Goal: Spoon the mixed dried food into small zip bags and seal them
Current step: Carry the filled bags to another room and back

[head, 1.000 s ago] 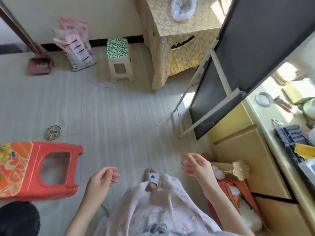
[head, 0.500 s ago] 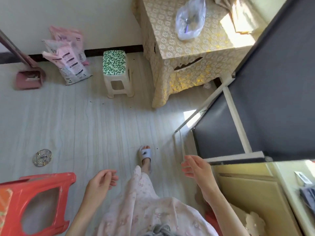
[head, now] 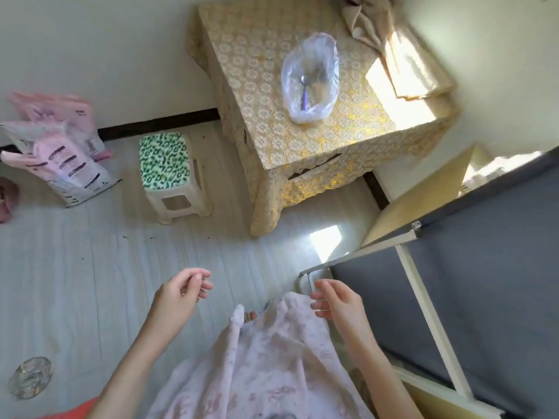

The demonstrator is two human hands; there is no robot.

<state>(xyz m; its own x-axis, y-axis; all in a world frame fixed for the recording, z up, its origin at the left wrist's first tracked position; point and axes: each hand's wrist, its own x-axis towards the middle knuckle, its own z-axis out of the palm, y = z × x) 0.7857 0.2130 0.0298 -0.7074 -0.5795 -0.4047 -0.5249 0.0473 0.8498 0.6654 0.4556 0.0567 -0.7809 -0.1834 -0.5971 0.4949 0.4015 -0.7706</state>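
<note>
On the cloth-covered counter [head: 272, 95] at the far wall lies one clear plastic bag [head: 311, 77] with one spoon [head: 305, 92] inside it. Well apart from it, two hands hang over the floor: the left hand [head: 178, 294] and right hand [head: 338, 300], both with fingers loosely curled, holding nothing. One stool [head: 169, 176] stands beside the counter, and two pink bags [head: 60, 146] lean at the wall.

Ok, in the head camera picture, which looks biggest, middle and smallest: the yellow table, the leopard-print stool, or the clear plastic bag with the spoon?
1. Yellow table, clearly the largest.
2. Leopard-print stool.
3. Clear plastic bag, slightly smaller than the stool.
</note>
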